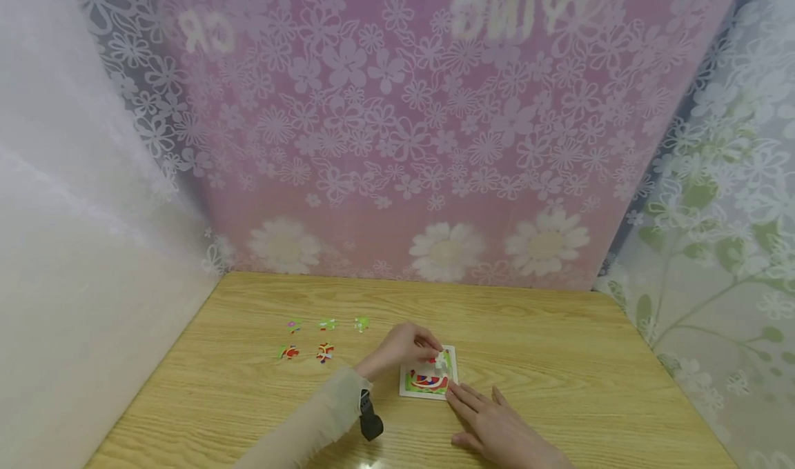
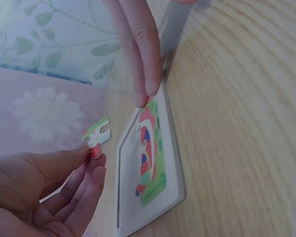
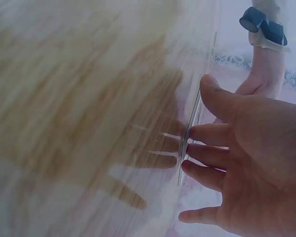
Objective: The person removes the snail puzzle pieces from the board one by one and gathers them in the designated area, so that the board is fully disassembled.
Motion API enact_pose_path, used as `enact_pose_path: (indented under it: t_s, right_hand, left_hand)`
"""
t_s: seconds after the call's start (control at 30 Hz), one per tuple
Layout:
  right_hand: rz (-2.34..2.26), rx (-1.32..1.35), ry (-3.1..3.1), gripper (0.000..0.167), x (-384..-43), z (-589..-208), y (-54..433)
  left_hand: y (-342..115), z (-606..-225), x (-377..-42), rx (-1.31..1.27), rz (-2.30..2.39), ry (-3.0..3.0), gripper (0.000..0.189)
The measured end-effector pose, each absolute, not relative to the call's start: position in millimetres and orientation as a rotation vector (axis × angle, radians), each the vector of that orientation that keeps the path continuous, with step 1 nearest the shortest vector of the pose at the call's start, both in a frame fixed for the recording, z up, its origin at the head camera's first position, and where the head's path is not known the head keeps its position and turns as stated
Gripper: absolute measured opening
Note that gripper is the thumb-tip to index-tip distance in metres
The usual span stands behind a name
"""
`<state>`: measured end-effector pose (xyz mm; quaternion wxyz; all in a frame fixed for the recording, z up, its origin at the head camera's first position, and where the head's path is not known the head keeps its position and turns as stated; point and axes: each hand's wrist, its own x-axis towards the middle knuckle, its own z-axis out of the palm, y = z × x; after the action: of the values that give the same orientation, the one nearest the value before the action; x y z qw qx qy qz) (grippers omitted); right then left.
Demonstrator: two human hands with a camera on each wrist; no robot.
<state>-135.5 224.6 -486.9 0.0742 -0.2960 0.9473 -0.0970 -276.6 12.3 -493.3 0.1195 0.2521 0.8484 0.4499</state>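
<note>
Between thumb and fingers, my left hand (image 1: 402, 346) pinches a jigsaw piece (image 2: 97, 136) with green, white and red on it. The piece is held over a white-framed puzzle board (image 1: 404, 392), apart from it in the left wrist view. Part of the board's picture, red, blue and green, is filled in along its near side. My right hand (image 1: 493, 424) lies with straight fingers, its fingertips touching the board's near right corner. In the right wrist view the right hand's fingers (image 3: 207, 175) are spread at the board's edge, and the board's face is hidden.
Several loose jigsaw pieces lie left of the board in two rows, among them a red one (image 1: 325, 352) and a green one (image 1: 361, 325). A flowered pink backdrop (image 1: 397, 145) stands behind the wooden table (image 1: 546, 345). A black wrist device (image 1: 370, 417) is on the left arm.
</note>
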Motion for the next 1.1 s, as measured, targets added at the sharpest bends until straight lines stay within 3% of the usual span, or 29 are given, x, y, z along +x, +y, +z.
enact_pose_path:
  t_s: [1.1]
  right_hand:
    - [-0.318, -0.939, 2.866, 0.068, -138.1, -487.8, 226.6]
  left_hand:
    - [-89.9, -481.9, -293.8, 0.615, 1.438, 2.563, 0.011]
